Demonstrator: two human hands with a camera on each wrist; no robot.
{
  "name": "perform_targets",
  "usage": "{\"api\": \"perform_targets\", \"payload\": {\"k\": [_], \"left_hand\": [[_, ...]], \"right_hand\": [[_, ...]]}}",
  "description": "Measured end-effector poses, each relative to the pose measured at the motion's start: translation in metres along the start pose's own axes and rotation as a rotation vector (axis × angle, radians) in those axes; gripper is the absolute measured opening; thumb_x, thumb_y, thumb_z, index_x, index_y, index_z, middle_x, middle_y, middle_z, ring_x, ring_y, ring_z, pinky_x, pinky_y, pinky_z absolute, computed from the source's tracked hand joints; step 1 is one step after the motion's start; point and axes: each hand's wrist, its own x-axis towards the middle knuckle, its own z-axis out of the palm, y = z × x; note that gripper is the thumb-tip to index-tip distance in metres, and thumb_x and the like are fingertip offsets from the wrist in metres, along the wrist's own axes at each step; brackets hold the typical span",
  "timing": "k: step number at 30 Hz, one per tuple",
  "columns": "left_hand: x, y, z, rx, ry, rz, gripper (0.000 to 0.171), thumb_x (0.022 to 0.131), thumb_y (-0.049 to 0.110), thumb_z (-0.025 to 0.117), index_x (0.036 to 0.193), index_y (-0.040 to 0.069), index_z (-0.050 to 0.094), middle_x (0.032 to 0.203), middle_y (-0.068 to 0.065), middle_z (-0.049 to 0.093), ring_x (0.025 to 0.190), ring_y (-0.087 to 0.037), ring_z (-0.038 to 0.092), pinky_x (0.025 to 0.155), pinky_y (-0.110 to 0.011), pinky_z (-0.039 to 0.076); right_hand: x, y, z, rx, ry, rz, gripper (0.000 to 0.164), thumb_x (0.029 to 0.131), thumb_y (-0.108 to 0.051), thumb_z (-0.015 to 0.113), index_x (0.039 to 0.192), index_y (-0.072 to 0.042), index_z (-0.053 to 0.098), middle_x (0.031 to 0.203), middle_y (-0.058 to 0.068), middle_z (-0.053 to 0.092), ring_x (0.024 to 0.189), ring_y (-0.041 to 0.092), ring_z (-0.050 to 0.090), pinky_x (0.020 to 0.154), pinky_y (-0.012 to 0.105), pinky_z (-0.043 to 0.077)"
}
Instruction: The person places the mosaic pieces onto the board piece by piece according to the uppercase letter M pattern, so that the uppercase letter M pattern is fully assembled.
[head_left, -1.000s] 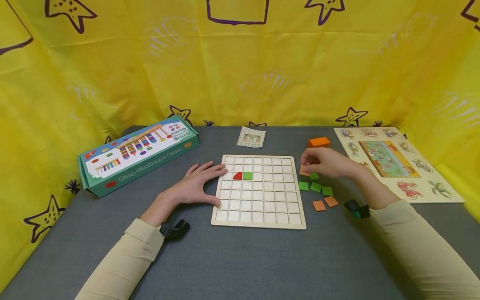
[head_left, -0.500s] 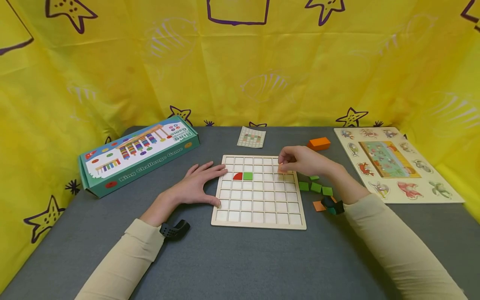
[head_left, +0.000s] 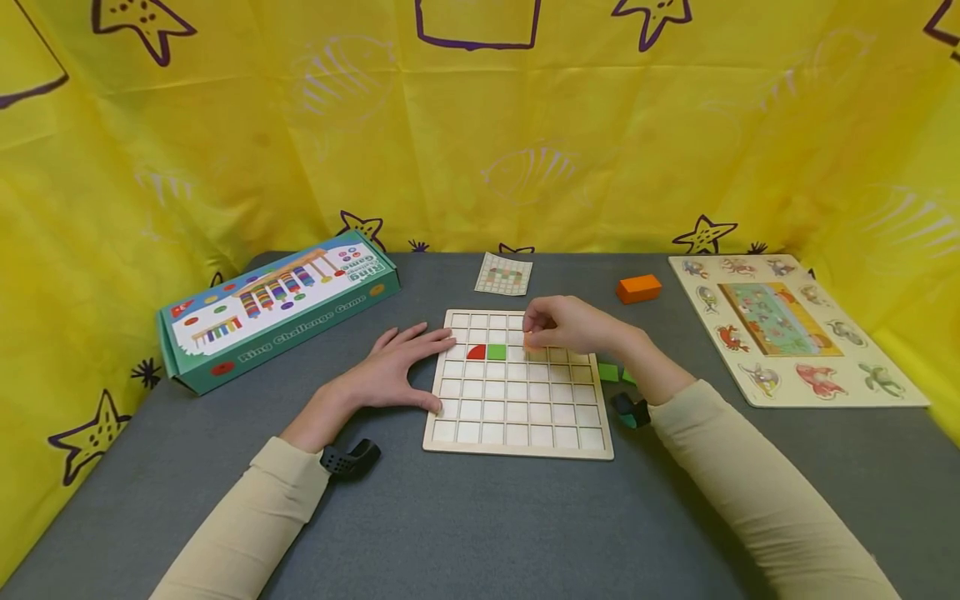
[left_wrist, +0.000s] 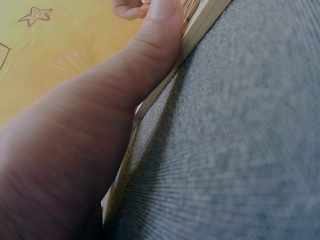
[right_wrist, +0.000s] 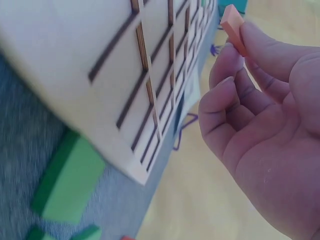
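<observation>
A pale wooden grid board (head_left: 491, 411) lies on the grey table. Side by side in its upper left cells sit a red quarter-round piece (head_left: 476, 352) and a green square tile (head_left: 496, 352). My left hand (head_left: 393, 367) rests at the board's left edge, fingers spread, with the thumb (left_wrist: 157, 30) against the rim. Above the board's upper middle, just right of the green tile, my right hand (head_left: 573, 325) pinches a small orange square tile (right_wrist: 233, 29) between thumb and index finger.
Loose green tiles (head_left: 608, 372) lie right of the board, partly behind my right wrist. Behind them stands an orange block (head_left: 639, 289). A pattern card (head_left: 503, 275) lies beyond the board, a game box (head_left: 281, 308) at left, an animal puzzle (head_left: 780, 367) at right.
My right hand has carried the orange tile left, from the loose tiles over the board's right edge to near the green tile. The left hand has stayed in place.
</observation>
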Motion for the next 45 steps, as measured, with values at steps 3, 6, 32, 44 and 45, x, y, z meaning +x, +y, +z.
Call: {"api": "perform_targets", "payload": {"k": [3, 6, 32, 44, 45], "left_hand": [[0.0, 0.0, 0.0, 0.0, 0.0, -0.001, 0.102, 0.075, 0.063, 0.081, 0.157, 0.019, 0.04, 0.164, 0.002, 0.029, 0.152, -0.033, 0.012, 0.115, -0.063, 0.001], [0.0, 0.001, -0.001, 0.002, -0.001, -0.004, 0.102, 0.075, 0.063, 0.081, 0.157, 0.019, 0.04, 0.164, 0.002, 0.029, 0.152, -0.034, 0.013, 0.115, -0.063, 0.001], [0.0, 0.002, -0.001, -0.003, -0.004, -0.001, 0.102, 0.075, 0.062, 0.081, 0.158, 0.019, 0.04, 0.164, 0.002, 0.03, 0.152, -0.034, 0.013, 0.115, -0.062, 0.0], [0.0, 0.002, -0.001, -0.009, -0.006, -0.007, 0.102, 0.075, 0.061, 0.081, 0.157, 0.018, 0.04, 0.164, 0.001, 0.029, 0.152, -0.034, 0.013, 0.115, -0.062, 0.0], [0.0, 0.002, -0.001, -0.008, -0.006, -0.009, 0.102, 0.075, 0.062, 0.081, 0.157, 0.018, 0.04, 0.164, 0.001, 0.029, 0.152, -0.034, 0.013, 0.115, -0.062, 0.0]], "right_hand": [[0.006, -0.001, 0.005, -0.004, -0.021, -0.01, 0.011, 0.097, -0.011, 0.069, 0.103, -0.005, 0.063, 0.089, 0.003, 0.064, 0.083, 0.021, 0.056, 0.079, 0.036, 0.047], [0.01, -0.002, 0.01, -0.016, -0.034, -0.015, 0.009, 0.098, -0.01, 0.068, 0.103, -0.005, 0.062, 0.088, 0.003, 0.063, 0.081, 0.02, 0.056, 0.078, 0.036, 0.047], [0.01, -0.006, 0.014, -0.095, -0.004, 0.017, 0.012, 0.097, -0.012, 0.07, 0.105, -0.004, 0.065, 0.096, 0.004, 0.065, 0.088, 0.022, 0.059, 0.081, 0.035, 0.05], [-0.015, 0.001, -0.002, -0.083, 0.047, 0.04, 0.02, 0.095, -0.013, 0.072, 0.111, -0.002, 0.066, 0.1, 0.005, 0.065, 0.093, 0.023, 0.059, 0.085, 0.04, 0.05], [-0.017, 0.003, -0.003, -0.085, 0.052, 0.04, 0.02, 0.095, -0.012, 0.072, 0.112, -0.002, 0.066, 0.1, 0.005, 0.065, 0.093, 0.023, 0.059, 0.085, 0.04, 0.049]]}}
